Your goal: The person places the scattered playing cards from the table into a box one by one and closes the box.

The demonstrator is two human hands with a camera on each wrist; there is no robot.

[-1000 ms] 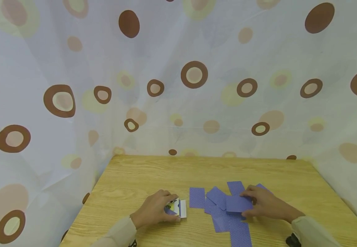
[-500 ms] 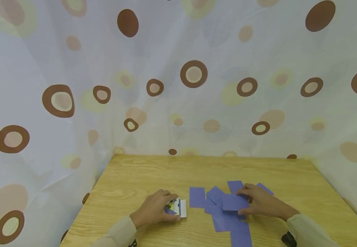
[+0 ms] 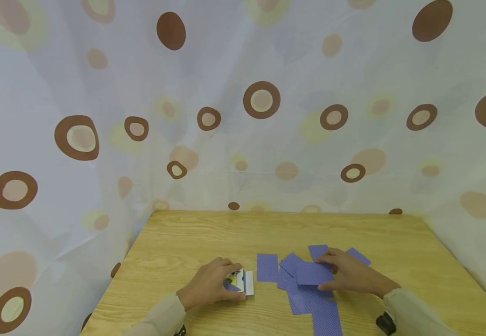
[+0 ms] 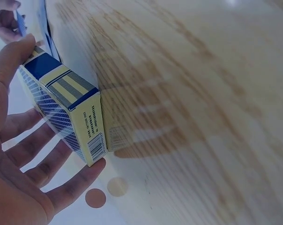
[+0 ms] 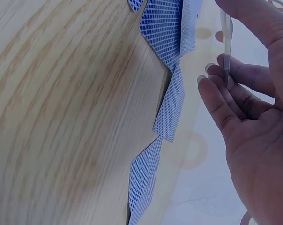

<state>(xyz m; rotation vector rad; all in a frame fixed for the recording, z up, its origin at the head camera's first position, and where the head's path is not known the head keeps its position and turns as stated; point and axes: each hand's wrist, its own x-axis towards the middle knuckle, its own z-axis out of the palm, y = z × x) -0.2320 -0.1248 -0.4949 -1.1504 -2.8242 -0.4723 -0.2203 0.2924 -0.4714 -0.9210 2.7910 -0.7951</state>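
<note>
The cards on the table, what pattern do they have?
The cards have a blue-and-white grid, shown best in the right wrist view.

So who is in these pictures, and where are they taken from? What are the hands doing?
There's no robot here, just a person with two bare hands. The wide pictures come from a camera on the person's head, looking forward and down. The other two come from cameras on the wrists, each watching its own hand. On the wooden table lie blue patterned cards, some overlapping. The left hand holds a small box. The right hand holds a blue card above the others; I can't tell if more are tucked behind it.
</note>
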